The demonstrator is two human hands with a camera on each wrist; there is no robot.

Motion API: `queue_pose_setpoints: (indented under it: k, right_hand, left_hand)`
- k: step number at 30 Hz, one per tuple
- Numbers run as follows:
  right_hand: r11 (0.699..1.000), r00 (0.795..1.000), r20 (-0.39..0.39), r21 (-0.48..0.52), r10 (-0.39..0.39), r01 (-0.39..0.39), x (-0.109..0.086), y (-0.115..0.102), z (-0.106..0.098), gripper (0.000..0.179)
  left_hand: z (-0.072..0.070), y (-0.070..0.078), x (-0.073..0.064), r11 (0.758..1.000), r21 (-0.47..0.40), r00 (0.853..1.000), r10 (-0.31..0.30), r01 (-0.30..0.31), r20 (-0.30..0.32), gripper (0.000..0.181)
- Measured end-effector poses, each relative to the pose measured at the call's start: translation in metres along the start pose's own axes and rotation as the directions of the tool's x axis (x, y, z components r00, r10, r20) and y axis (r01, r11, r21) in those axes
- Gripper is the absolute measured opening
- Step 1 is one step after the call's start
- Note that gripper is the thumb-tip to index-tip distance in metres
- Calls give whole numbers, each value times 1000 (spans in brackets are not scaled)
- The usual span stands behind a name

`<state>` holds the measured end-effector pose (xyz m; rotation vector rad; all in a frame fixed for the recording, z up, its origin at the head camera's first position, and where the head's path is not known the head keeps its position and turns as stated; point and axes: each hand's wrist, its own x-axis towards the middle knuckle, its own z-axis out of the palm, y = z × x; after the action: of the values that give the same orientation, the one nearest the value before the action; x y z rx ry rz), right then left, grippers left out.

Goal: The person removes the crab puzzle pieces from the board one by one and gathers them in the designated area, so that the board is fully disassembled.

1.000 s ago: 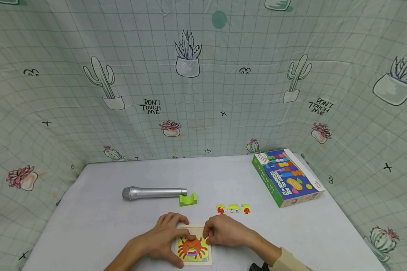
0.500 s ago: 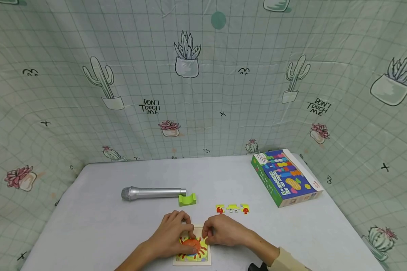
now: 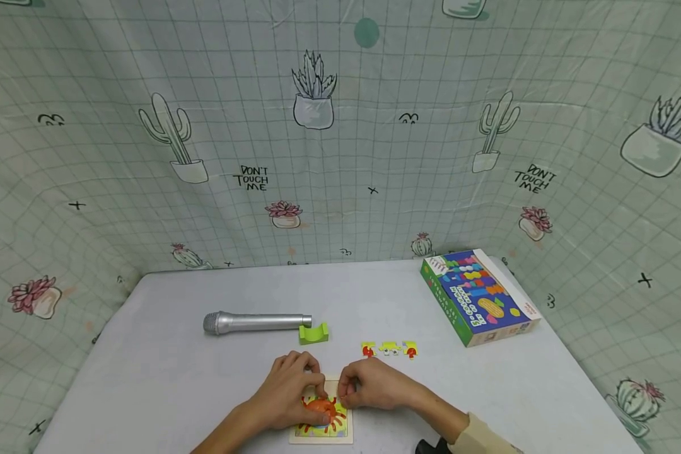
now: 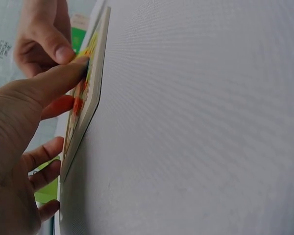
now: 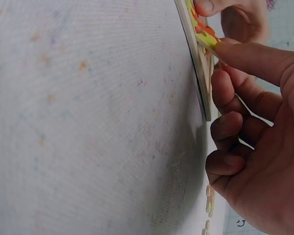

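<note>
A square wooden jigsaw puzzle [image 3: 333, 430] with an orange crab on yellow lies in its pale frame at the front of the table. My left hand [image 3: 289, 394] is over its left side, thumb and index finger bent onto the orange crab body. The other left fingers reach to the frame's far left edge. My right hand [image 3: 377, 384] pinches a yellow-and-red puzzle piece [image 5: 207, 39] at the puzzle's upper right. That piece tilts up from the frame in the right wrist view. The frame's upper part shows bare wood between the hands.
Three loose puzzle pieces [image 3: 389, 349] lie in a row beyond the right hand. A silver microphone [image 3: 261, 323] and a green curved block [image 3: 314, 333] lie farther back. A colourful game box [image 3: 479, 297] is at the back right. A dark object [image 3: 433, 447] shows by the right sleeve.
My left hand has shifted right, its thumb moving from the frame's lower left edge up onto the crab. The right hand keeps its pinch at the upper right, almost unmoved.
</note>
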<state>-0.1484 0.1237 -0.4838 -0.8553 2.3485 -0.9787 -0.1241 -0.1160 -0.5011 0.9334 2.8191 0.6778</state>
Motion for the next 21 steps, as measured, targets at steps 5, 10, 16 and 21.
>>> queue_pose_setpoints:
  k: [5, 10, 16, 21]
  right_hand:
    - [996, 1000, 26, 91, -9, 7, -2, 0, -8, 3]
    - [988, 1000, 12, 151, 20, -22, -10, 6, -23, 5]
    - [979, 999, -12, 200, 47, -43, -15, 15, -32, 9]
    - [972, 999, 14, 231, 33, -35, -12, 13, -21, 10]
  left_hand:
    - [1, 0, 1, 1000, -9, 1000, 5, -5, -8, 31]
    - [2, 0, 1, 1000, -21, 1000, 0, 0, -3, 30]
    - [1, -1, 0, 1000, -24, 1000, -12, 12, 1, 28]
    - [1, -1, 0, 1000, -31, 1000, -5, 5, 6, 29]
